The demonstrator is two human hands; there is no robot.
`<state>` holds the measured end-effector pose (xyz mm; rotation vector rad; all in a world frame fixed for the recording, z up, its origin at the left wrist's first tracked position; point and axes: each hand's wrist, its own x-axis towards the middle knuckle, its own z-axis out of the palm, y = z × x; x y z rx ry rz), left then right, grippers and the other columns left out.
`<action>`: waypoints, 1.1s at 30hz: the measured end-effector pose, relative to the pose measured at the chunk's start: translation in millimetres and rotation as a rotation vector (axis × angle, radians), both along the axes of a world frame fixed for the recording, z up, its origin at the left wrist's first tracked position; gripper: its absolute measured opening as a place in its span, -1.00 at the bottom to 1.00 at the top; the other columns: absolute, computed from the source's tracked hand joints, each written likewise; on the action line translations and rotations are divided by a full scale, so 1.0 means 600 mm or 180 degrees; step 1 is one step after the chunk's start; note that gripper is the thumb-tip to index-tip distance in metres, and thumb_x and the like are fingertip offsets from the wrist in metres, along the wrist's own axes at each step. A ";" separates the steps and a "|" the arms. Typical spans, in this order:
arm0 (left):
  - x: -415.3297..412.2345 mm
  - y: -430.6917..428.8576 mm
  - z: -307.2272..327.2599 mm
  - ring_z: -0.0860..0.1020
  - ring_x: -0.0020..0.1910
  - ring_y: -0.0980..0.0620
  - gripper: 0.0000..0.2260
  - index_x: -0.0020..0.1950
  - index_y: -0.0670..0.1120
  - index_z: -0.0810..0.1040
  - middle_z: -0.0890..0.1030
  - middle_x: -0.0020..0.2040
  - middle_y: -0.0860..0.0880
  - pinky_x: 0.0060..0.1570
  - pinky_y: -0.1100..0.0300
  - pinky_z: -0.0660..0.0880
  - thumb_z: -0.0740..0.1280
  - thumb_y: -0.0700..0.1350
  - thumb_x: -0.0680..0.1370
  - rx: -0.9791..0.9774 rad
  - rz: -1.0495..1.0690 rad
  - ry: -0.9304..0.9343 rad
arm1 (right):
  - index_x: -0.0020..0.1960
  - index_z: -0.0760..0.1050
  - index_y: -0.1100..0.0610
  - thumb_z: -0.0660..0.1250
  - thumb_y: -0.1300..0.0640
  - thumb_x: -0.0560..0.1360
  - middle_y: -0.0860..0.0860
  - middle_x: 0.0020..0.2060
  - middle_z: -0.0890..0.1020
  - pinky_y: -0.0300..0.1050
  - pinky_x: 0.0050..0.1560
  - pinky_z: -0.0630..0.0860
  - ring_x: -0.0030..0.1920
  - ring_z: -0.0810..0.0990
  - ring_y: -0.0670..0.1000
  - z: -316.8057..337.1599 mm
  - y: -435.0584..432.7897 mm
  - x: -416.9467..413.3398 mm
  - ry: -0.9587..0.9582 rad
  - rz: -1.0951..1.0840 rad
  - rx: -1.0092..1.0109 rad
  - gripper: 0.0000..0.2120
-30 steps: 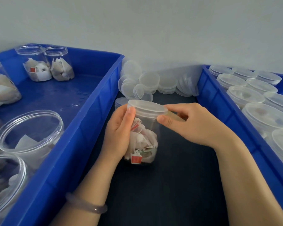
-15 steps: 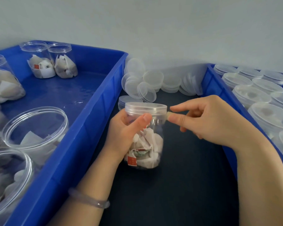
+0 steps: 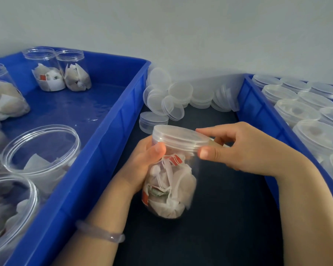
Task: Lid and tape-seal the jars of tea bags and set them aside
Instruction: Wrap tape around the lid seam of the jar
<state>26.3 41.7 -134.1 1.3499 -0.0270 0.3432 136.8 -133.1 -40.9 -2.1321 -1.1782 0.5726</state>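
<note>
A clear plastic jar [image 3: 171,187] of tea bags is tilted over the dark table between two blue bins. My left hand [image 3: 144,166] grips its upper body from the left, thumb across the front. A translucent lid [image 3: 178,138] sits on the jar. My right hand [image 3: 238,148] holds the lid's right rim, index finger along the back edge and thumb on the seam below the lid. Something thin, maybe tape, shows at those fingers; I cannot make it out.
The left blue bin [image 3: 96,150] holds several open jars of tea bags. The right blue bin [image 3: 256,112] holds several lidded jars. Loose lids [image 3: 173,100] are piled at the back of the table [image 3: 219,217], against the wall.
The jar has tipped toward me and shifted a little nearer. My right hand moved from pinching beside the lid to wrapping its finger and thumb round the lid's right edge.
</note>
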 end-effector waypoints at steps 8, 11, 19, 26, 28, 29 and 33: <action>0.009 -0.011 0.011 0.58 0.07 0.28 -0.55 0.16 0.00 0.48 0.64 0.02 0.26 -0.05 0.45 0.48 0.37 0.19 0.36 0.0780 0.1407 -0.0436 | 0.07 0.53 -0.38 0.32 -0.35 0.25 -0.30 -0.21 0.64 -0.41 -0.29 0.47 -0.32 0.54 -0.23 -0.013 0.017 0.004 0.0084 0.0078 0.0511 -0.61; 0.013 -0.016 0.008 0.55 0.20 0.12 -0.31 0.29 -0.08 0.44 0.61 0.17 0.05 0.13 0.27 0.49 0.45 0.29 0.29 0.1063 0.1361 -0.0388 | 0.15 0.50 -0.36 0.40 -0.37 0.25 -0.34 -0.14 0.63 -0.34 -0.11 0.49 -0.14 0.57 -0.26 -0.024 0.031 -0.002 -0.0270 -0.0092 0.0409 -0.52; 0.012 -0.013 0.000 0.57 0.04 0.33 -0.44 0.12 0.11 0.45 0.63 -0.01 0.29 -0.05 0.48 0.46 0.51 0.14 0.18 0.0975 0.1708 -0.0208 | 0.24 0.40 -0.38 0.51 -0.06 0.30 -0.09 -0.15 0.64 -0.20 -0.39 0.57 -0.32 0.64 0.02 -0.011 0.024 -0.012 0.0113 0.0284 0.0082 -0.42; 0.012 -0.011 0.003 0.64 0.06 0.09 -0.29 0.13 0.02 0.53 0.69 0.01 0.08 -0.01 0.25 0.55 0.53 0.36 0.10 0.0557 0.1292 -0.0049 | 0.09 0.44 -0.44 0.38 -0.32 0.21 -0.09 -0.35 0.67 -0.33 -0.46 0.43 -0.52 0.46 -0.14 0.001 0.009 -0.007 0.0078 -0.0233 0.0233 -0.56; 0.012 -0.011 0.004 0.63 0.07 0.08 -0.22 0.15 0.00 0.53 0.68 0.03 0.05 0.00 0.23 0.54 0.51 0.40 0.08 0.0546 0.1196 0.0017 | -0.05 0.49 -0.47 0.37 -0.30 0.20 -0.09 -0.34 0.68 -0.35 -0.46 0.43 -0.51 0.47 -0.13 0.002 0.009 -0.006 0.0087 -0.0266 0.0196 -0.69; 0.012 -0.012 0.005 0.63 0.07 0.07 -0.19 0.17 -0.02 0.52 0.68 0.04 0.03 0.01 0.23 0.54 0.51 0.41 0.07 0.0539 0.1152 0.0051 | -0.09 0.51 -0.46 0.38 -0.31 0.19 -0.08 -0.34 0.68 -0.35 -0.46 0.43 -0.51 0.46 -0.13 0.004 0.008 -0.006 0.0128 -0.0278 0.0204 -0.72; 0.011 -0.018 0.009 0.63 0.07 0.00 -0.14 0.22 -0.12 0.50 0.68 0.06 -0.05 0.01 0.21 0.55 0.54 0.36 0.08 0.0413 0.0991 0.0016 | 0.08 0.49 -0.28 0.35 -0.38 0.05 -0.07 -0.35 0.67 -0.35 -0.48 0.41 -0.52 0.47 -0.15 0.005 0.001 -0.002 0.0209 -0.0290 0.0253 -0.40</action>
